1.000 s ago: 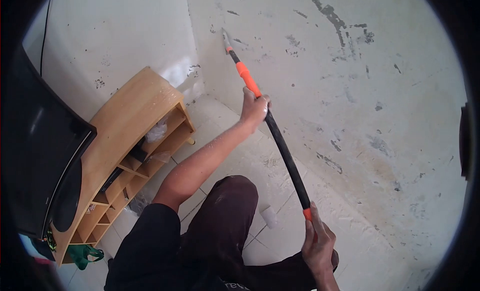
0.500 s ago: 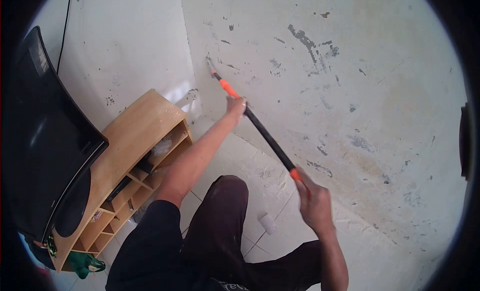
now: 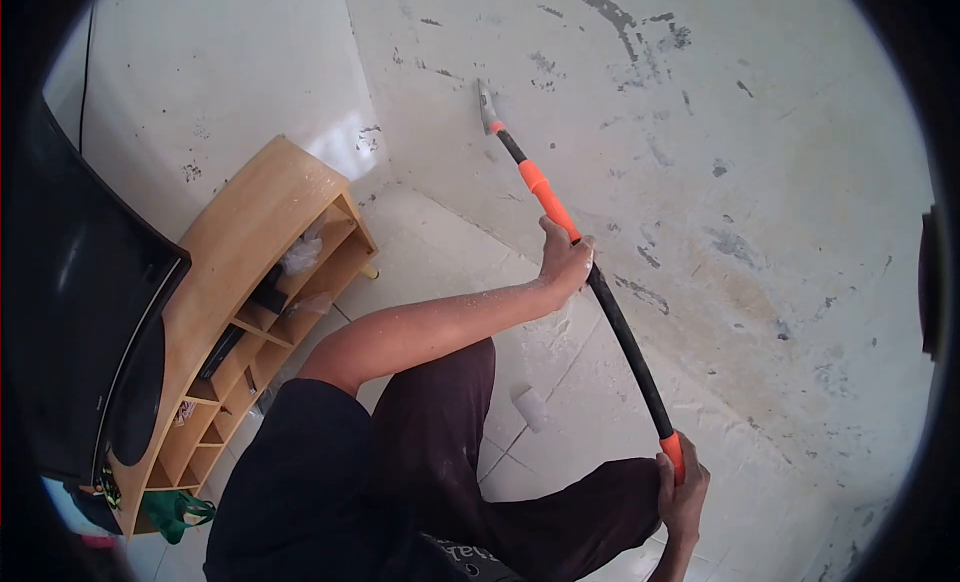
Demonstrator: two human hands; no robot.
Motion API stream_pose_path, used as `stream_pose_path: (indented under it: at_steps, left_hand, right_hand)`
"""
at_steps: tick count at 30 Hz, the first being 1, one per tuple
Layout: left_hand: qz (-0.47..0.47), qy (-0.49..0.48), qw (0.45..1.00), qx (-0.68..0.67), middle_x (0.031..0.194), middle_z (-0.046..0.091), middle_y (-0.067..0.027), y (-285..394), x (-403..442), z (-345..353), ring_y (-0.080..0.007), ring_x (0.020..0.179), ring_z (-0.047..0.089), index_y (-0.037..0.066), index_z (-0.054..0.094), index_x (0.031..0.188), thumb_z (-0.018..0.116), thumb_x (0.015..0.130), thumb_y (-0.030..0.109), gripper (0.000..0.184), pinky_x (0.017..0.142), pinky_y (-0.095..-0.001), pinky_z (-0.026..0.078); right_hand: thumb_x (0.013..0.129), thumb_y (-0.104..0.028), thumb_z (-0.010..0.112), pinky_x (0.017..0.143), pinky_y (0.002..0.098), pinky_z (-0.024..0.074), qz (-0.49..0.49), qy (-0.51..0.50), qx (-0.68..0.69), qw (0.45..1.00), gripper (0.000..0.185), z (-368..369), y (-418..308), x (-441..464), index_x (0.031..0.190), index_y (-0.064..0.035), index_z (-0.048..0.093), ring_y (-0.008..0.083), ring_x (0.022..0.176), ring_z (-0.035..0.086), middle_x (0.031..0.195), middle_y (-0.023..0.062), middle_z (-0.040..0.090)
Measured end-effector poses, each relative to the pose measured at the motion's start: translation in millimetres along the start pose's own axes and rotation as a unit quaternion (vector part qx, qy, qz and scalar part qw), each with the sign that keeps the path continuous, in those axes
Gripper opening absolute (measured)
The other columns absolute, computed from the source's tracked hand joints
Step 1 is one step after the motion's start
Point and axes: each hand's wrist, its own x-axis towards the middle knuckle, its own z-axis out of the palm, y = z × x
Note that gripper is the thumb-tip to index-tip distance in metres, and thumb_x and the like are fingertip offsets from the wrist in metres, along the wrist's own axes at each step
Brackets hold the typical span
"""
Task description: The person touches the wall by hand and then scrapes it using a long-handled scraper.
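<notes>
My left hand (image 3: 567,262) is wrapped round the black and orange pole (image 3: 630,344), just below its upper orange collar. At the pole's lower end, my right hand (image 3: 684,487) grips the orange end piece. A metal scraper blade (image 3: 486,107) sits at the far tip of the pole, at the surface of the patchy wall (image 3: 640,182). Grey marks and worn spots cover this wall. The pole slants from the upper middle down to the lower right.
A wooden shelf unit (image 3: 265,202) with a black television (image 3: 80,312) stands at the left. A green bag (image 3: 172,512) is at its lower end. On the dusty tiled floor (image 3: 510,482) lies a white cylinder (image 3: 530,408), near my knee.
The blade has moved right along the wall. Both hands have shifted right with the pole, still holding it, and my right hand is lower. The camera view has shifted too.
</notes>
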Motion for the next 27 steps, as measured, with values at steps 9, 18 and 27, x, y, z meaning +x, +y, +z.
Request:
stream_pose_path:
  at_steps: [9,18,27]
  left_hand:
    - [0.115,0.186,0.968,0.124,0.085,0.050,-0.0094,-16,107,-94,-0.0151,0.063,0.054,-0.003,0.025,0.123,0.058,0.091,0.012,0.048,0.048,-0.0324,0.047]
    - [0.045,0.146,0.984,0.093,0.093,0.051,-0.0090,-4,147,-160,-0.0163,0.074,0.058,0.004,0.021,0.124,0.063,0.094,0.015,0.053,0.056,-0.0353,0.056]
    - [0.020,0.069,0.997,-0.002,0.087,0.054,-0.0110,21,128,-105,-0.0170,0.066,0.059,-0.012,0.001,0.139,0.062,0.091,0.009,0.080,0.051,-0.0328,0.051]
  right_hand:
    - [0.098,-0.013,0.066,0.061,0.0447,0.0543,-0.120,0.002,-0.050,0.992,0.039,77,-40,91,0.135,-0.0050,0.058,0.0411,0.071,0.071,0.083,0.0245,0.070]
    - [0.101,-0.026,0.063,0.063,0.0524,0.0499,-0.109,-0.076,-0.018,0.991,0.033,102,-92,136,0.122,-0.0008,0.058,0.0471,0.071,0.066,0.074,0.0271,0.065]
    - [0.104,-0.039,0.060,0.059,0.0375,0.0448,-0.049,-0.147,-0.049,0.987,0.044,47,-144,188,0.086,0.0007,0.058,0.0200,0.059,0.054,0.062,0.0092,0.057]
